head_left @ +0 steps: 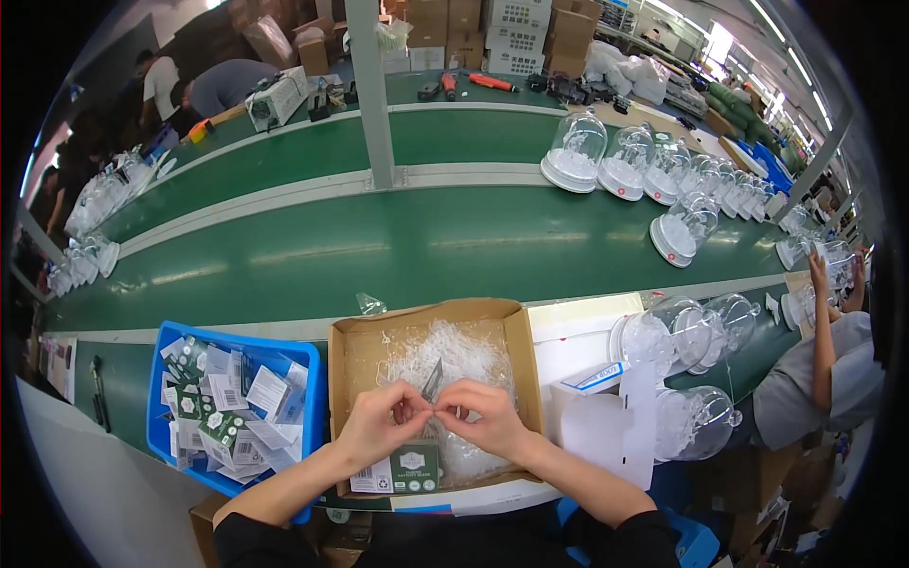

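My left hand [390, 421] and my right hand [481, 417] meet over a shallow cardboard box [346, 360]. Thumbs and fingers of both are pinched together, tip to tip, on something too small to make out. A thin grey pointed piece [433, 378] sticks up between them; its kind is unclear. Under the hands lies a heap of fine white strands [443, 350], looking like plastic tag strings. At the box's near left a green and white printed card [415, 468] lies flat, partly below my left wrist.
A blue bin [311, 374] full of folded green and white cards stands left. On the right are a white carton [597, 426] and several clear domes [696, 421] on white bases. More domes [576, 151] line the green conveyor [379, 246]. A co-worker's arm [822, 322] is at far right.
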A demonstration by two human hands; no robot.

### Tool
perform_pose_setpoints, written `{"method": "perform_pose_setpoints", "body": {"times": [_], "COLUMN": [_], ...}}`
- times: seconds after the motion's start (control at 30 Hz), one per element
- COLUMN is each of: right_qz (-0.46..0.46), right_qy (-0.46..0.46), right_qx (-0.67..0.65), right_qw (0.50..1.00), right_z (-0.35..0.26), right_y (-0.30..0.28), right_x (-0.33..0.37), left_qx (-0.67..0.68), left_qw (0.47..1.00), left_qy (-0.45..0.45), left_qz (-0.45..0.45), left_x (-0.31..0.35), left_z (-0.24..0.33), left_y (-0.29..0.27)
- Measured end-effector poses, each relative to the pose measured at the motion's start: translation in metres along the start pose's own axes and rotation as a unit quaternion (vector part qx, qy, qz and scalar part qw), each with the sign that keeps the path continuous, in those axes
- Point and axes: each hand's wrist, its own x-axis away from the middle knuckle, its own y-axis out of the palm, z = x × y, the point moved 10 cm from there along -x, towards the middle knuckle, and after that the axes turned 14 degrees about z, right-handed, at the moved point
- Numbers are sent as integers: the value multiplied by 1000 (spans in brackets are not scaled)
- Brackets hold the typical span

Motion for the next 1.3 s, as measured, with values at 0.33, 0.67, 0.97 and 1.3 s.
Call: {"method": "perform_pose_setpoints", "body": {"times": [0.33, 0.67, 0.97, 1.3], "right_qz": [77, 11, 60, 41], "right_qy": [131, 290, 274, 221], "right_qx": [-144, -346, -266, -82], "right_qw": [978, 893, 922, 971], "right_z": [25, 43, 53, 50], "right_y": [-15, 2, -10, -9], "right_x": [-2, -2, 4, 9], "left_qx": [-49, -46, -45, -205], "left_qw": [982, 992, 997, 959], "left_qy": [159, 115, 49, 191], "left_qz": [89, -23, -24, 34], "left_x": [-6, -3, -1, -25], "left_z": [41, 21, 10, 46], "left_y": [-19, 5, 3, -46]}}
